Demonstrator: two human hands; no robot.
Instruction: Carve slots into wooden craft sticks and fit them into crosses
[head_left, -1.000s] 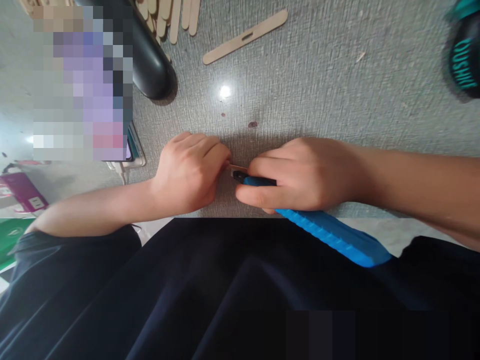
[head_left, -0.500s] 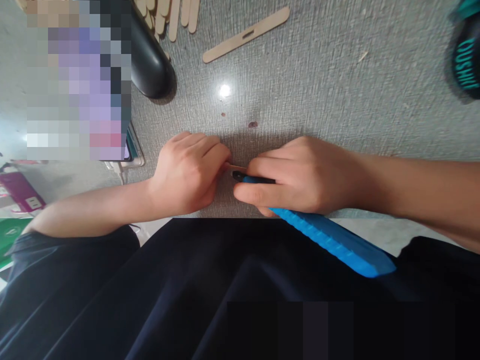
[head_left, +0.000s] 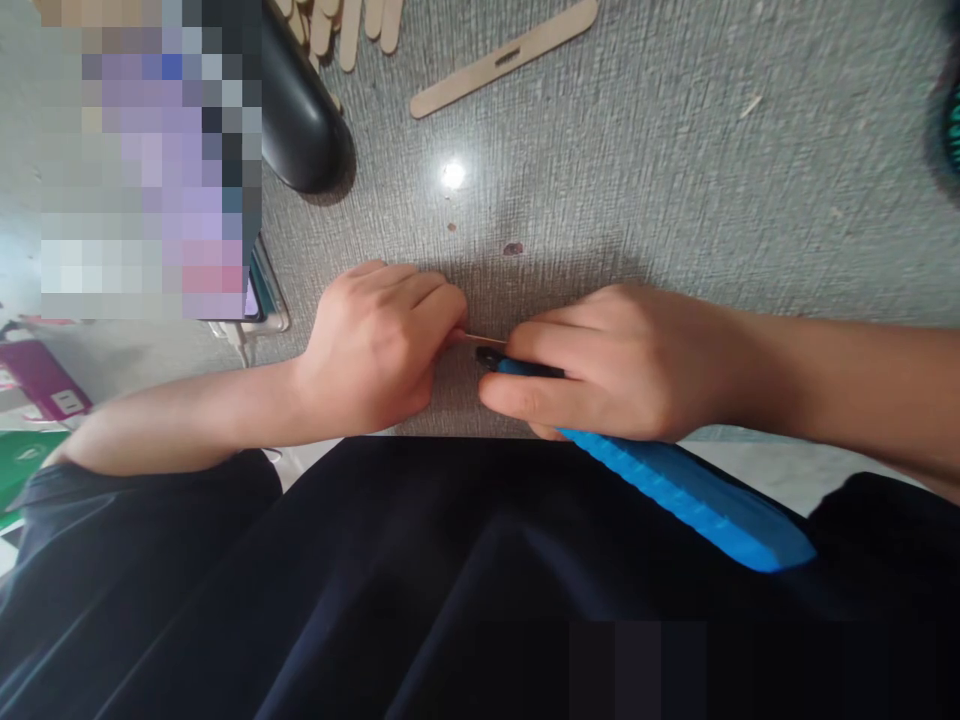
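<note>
My left hand (head_left: pixel 379 345) is curled shut at the near edge of the grey table (head_left: pixel 637 180), pinching one end of a thin wooden stick (head_left: pixel 482 341). Most of that stick is hidden under my fingers. My right hand (head_left: pixel 611 365) is wrapped round a blue utility knife (head_left: pixel 690 500), whose black tip rests against the stick between the two hands. The knife's ribbed blue handle sticks out behind my right palm toward my lap.
A slotted wooden stick (head_left: pixel 504 58) lies at the table's far side, beside a pile of several plain sticks (head_left: pixel 341 22). A black rounded object (head_left: pixel 300 110) stands at the far left. A phone (head_left: pixel 259 290) lies left of my left hand. A dark teal-lettered object (head_left: pixel 949 130) is at the right edge.
My right hand and the knife have shifted slightly right and toward me. The left hand has stayed clenched on the stick.
</note>
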